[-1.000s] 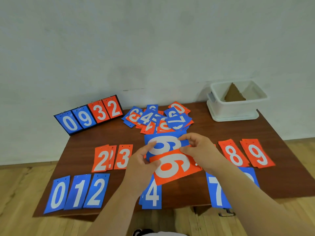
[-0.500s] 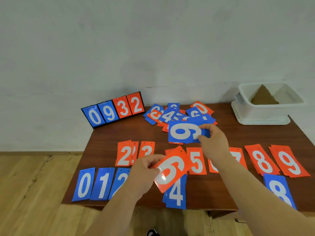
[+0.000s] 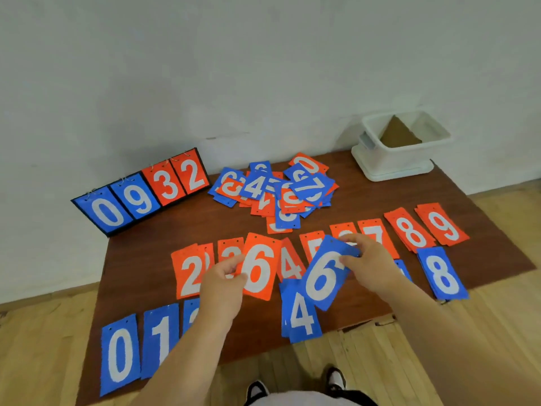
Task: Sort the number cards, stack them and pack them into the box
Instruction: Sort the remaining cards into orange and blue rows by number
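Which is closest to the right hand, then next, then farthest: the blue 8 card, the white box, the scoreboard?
1. Blue 8 card, just right of the right hand.
2. White box, far right corner.
3. Scoreboard, far left corner.

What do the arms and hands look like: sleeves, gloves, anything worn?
The left hand and right hand are bare: no gloves, rings or markings show. The left forearm and right forearm are bare too, with no sleeve, watch or band in view up to the frame edge.
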The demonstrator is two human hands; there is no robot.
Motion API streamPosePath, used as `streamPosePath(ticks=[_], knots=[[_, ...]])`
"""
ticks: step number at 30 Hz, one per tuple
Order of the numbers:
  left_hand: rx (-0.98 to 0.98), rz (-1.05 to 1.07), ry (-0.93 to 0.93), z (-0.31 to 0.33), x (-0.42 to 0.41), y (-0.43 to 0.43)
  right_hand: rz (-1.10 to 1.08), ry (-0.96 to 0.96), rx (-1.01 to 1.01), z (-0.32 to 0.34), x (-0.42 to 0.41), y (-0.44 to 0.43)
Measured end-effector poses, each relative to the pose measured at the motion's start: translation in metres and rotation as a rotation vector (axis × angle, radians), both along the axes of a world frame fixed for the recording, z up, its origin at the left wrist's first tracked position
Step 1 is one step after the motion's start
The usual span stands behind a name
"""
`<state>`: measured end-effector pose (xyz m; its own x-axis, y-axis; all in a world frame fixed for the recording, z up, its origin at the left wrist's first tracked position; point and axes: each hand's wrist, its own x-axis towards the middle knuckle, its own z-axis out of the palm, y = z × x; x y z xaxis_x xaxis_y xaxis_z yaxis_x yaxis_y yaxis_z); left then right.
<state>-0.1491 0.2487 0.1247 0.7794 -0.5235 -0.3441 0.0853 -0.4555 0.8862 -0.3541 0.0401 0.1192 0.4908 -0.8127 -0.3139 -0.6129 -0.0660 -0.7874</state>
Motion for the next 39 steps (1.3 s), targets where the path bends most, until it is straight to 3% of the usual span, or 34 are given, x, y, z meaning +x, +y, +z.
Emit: streamPosePath(ticks=[6, 12, 25, 31, 35, 39], knots=[[0.001, -0.152, 0.098, -0.018, -0.022, -0.028, -0.151, 0.053, 0.08, -0.022, -0.059, 0.012], [0.105, -0.138, 0.122, -0.026, -0.046, -0.052, -0.229, 0.075, 0.119, -0.034, -0.099, -0.009], [0.026, 0.133, 0.203, -0.036, -0.126, -0.087, 0.184, 0.147, 0.16, -0.055, -0.111, -0.108], [0.103, 0.218, 0.125, -0.056, -0.153, -0.063, 0.456, 0.276, 0.048, -0.099, -0.09, -0.104], [0.19, 0.226, 0.156, -0.063, -0.149, -0.051, 0.49, 0.397, -0.095, -0.124, -0.079, -0.094], [0.228, 0.148, 0.161, -0.063, -0.134, -0.065, 0.513, 0.482, -0.363, -0.135, -0.08, -0.091]])
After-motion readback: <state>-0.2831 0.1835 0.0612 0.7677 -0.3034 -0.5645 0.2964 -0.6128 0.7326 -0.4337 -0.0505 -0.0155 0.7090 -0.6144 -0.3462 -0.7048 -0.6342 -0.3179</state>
